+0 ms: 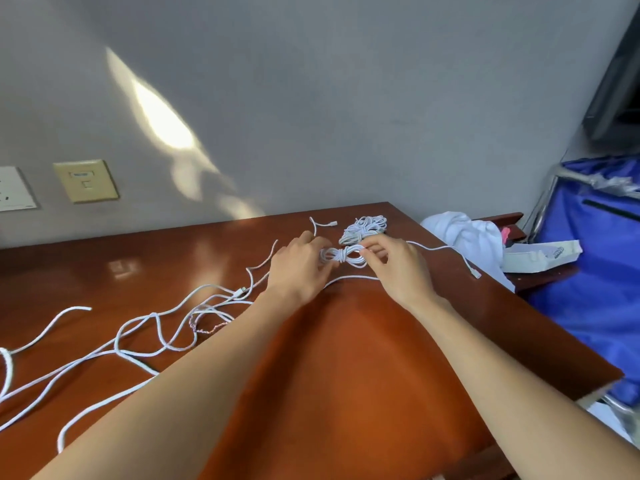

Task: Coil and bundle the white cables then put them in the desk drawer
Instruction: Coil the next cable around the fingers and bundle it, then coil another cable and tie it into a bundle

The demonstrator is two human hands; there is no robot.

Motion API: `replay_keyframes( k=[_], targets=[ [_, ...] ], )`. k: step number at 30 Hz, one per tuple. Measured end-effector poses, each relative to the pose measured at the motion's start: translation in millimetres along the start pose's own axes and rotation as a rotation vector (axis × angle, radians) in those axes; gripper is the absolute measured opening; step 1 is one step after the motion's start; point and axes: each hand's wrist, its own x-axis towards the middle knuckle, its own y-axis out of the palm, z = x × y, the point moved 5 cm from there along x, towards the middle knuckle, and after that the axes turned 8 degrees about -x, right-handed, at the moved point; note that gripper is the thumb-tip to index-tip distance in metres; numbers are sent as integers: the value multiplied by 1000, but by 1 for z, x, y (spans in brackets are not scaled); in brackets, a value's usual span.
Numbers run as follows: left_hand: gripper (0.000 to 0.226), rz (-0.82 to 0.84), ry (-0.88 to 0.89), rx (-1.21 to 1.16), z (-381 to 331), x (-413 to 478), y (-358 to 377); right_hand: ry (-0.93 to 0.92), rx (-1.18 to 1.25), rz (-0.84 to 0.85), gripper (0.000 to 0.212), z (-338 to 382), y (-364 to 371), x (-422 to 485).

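Tied cable bundle (343, 257): was pinched at both loops by left hand (298, 268) and right hand (394, 268), fingertips partly hidden. Loose cables (156, 317): lay toward desk's (346, 341) left side, cut off by frame.

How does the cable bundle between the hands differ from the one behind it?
The held bundle is cinched midway like a bow; the rear bundle is a rounder heap. The left hand and right hand grip the held bundle; neither grips the rear bundle. Both are coiled white cable.
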Motion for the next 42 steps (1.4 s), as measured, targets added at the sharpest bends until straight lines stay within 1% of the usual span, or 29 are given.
replay_keyframes(
  k=[6,12,15,20,24,29,32,35,38,40,42],
  targets=[
    [37,10,-65,-38,3,22,32,26,-75,-55,17,-22,13,15],
    [40,11,-90,-65,12,41,56,55,-74,-107,15,-39,28,28],
    [39,44,-118,-95,18,50,64,60,-84,-117,13,-48,35,33],
    [40,65,-116,-44,20,57,71,75,-71,-59,17,-59,43,39],
    [43,18,-116,-43,21,56,71,74,-74,-13,23,-59,45,39],
    [48,3,-116,-45,20,55,71,70,-76,-17,25,-57,43,38],
    [45,-35,-108,-22,18,52,67,66,-93,-38,25,-56,40,36],
    [36,-126,-31,33,7,47,62,82,-111,-62,25,-56,37,32],
    [27,-220,180,126,-9,40,57,115,-142,-68,26,-56,31,26],
    [26,-274,315,226,-18,36,51,120,-178,-22,26,-58,30,21],
    [29,-261,424,330,-28,31,53,128,-188,77,26,-61,32,16]
  ],
)
